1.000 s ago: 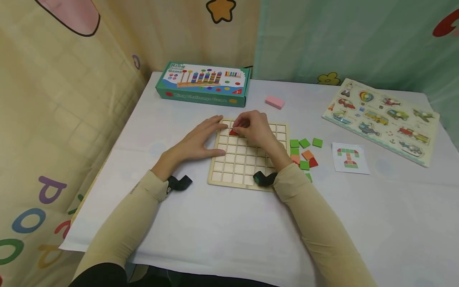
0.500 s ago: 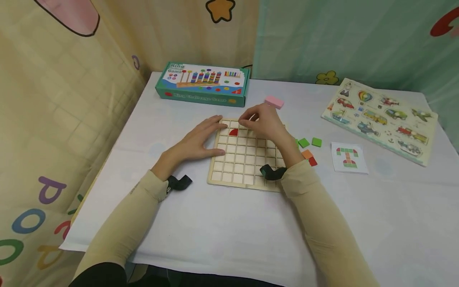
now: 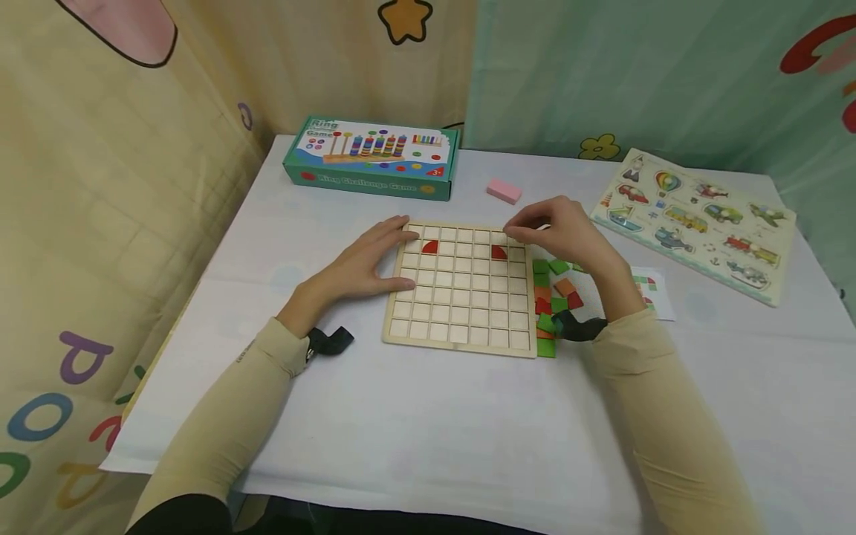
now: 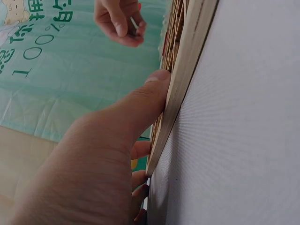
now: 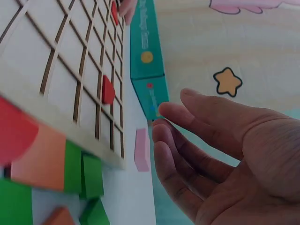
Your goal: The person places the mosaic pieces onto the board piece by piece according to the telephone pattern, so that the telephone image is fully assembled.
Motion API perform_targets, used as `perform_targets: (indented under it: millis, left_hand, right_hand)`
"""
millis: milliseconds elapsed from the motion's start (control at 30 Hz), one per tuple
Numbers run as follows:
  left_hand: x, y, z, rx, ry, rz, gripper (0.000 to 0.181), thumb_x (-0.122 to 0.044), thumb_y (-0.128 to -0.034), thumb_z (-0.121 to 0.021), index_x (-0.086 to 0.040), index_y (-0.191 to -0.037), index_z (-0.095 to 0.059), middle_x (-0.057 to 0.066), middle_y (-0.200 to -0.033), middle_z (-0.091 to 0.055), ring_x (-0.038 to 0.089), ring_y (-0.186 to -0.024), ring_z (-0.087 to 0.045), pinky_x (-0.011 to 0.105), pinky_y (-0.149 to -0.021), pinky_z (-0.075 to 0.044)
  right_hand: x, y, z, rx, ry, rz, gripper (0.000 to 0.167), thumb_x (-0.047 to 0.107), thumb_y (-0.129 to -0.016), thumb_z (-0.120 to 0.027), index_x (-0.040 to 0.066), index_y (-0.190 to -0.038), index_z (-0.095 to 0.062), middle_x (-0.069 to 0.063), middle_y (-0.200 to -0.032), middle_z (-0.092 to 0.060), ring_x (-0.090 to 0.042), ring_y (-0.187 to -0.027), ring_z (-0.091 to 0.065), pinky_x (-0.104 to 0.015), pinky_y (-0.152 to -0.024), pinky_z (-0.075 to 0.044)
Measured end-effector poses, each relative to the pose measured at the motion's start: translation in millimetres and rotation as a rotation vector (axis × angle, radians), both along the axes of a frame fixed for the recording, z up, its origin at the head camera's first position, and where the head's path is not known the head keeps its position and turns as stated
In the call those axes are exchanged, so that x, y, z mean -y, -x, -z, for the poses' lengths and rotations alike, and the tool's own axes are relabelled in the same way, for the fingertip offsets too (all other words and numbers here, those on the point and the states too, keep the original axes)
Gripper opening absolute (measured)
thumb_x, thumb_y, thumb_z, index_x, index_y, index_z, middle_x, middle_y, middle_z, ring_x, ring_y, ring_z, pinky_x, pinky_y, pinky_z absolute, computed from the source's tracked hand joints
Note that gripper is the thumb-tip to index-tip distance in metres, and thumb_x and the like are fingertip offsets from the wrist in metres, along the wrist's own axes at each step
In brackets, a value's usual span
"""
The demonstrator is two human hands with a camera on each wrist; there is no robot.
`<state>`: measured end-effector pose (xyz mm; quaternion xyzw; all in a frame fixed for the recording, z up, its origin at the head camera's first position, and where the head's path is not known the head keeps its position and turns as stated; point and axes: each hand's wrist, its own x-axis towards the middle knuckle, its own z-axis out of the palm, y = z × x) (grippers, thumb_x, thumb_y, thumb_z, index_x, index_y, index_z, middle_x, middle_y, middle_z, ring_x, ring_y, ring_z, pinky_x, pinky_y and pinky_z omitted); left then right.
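Observation:
The wooden grid board (image 3: 460, 297) lies flat on the table. Two red quarter-circle tiles sit in its upper cells, the left tile (image 3: 430, 247) and the right tile (image 3: 498, 253). My left hand (image 3: 351, 264) rests at the board's left edge, fingers spread, its thumb touching the rim in the left wrist view. Over the board's far right corner hovers my right hand (image 3: 565, 230). In the right wrist view its fingers (image 5: 176, 173) are loosely bent, with nothing seen between them.
Green, orange and red tiles (image 3: 559, 304) lie loose along the board's right side. A pattern card (image 3: 658, 301) is partly behind the right wrist. Farther back are a ring game box (image 3: 374, 160), a pink block (image 3: 504, 191) and a picture puzzle board (image 3: 695, 223).
My right hand has moved right, off the board's upper left and across to its far right corner. Both red tiles are now uncovered. The left hand has stayed in place.

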<state>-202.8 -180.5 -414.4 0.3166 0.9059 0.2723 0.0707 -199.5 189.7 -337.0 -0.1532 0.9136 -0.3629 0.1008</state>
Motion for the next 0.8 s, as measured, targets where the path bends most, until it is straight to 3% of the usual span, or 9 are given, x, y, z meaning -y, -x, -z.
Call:
perform_targets:
  millis: [167,300,400,800]
  left_hand:
    - [-1.5,0.7,1.8,0.009,0.014,0.004,0.085,-0.058,-0.0883,-0.079,-0.023,-0.158,-0.046,0.002,-0.177,-0.019,0.024,-0.165,-0.012,0.054,-0.132,-0.017]
    - [-1.3,0.0,0.2,0.003,0.017,0.008,0.084,-0.057,-0.0887,-0.078,-0.022,-0.158,-0.046,0.003,-0.177,-0.019,0.025,-0.165,-0.012,0.054,-0.132,-0.017]
    - [-0.5,-1.4,-2.7,-0.004,0.011,0.003,0.084,-0.056,-0.0885,-0.079,-0.021,-0.157,-0.046,0.004,-0.176,-0.020,0.026,-0.165,-0.013,0.055,-0.132,-0.017]
    - [-0.4,-0.6,-2.0,-0.004,-0.003,-0.004,0.082,-0.054,-0.0884,-0.081,-0.022,-0.157,-0.047,0.003,-0.176,-0.021,0.024,-0.165,-0.013,0.054,-0.132,-0.017]
  right_hand:
    - [-35.0,-9.5,7.0,0.010,-0.033,0.041,0.029,0.032,-0.100,-0.074,0.010,-0.118,-0.080,-0.009,-0.116,-0.078,-0.021,-0.104,-0.067,-0.030,-0.085,-0.052]
    - [-42.9,-11.6,13.4,0.081,-0.026,-0.017,0.027,0.029,-0.097,-0.079,0.011,-0.118,-0.080,-0.007,-0.116,-0.077,-0.020,-0.104,-0.064,-0.024,-0.081,-0.051]
    - [-40.6,-9.3,15.4,0.108,-0.022,-0.070,0.026,0.024,-0.095,-0.082,0.010,-0.116,-0.080,-0.008,-0.111,-0.076,-0.022,-0.101,-0.062,-0.025,-0.080,-0.051]
    - [-41.9,-2.3,21.9,0.109,-0.166,-0.062,0.021,0.016,-0.090,-0.085,0.004,-0.105,-0.077,-0.009,-0.094,-0.067,-0.026,-0.092,-0.056,-0.036,-0.079,-0.047]
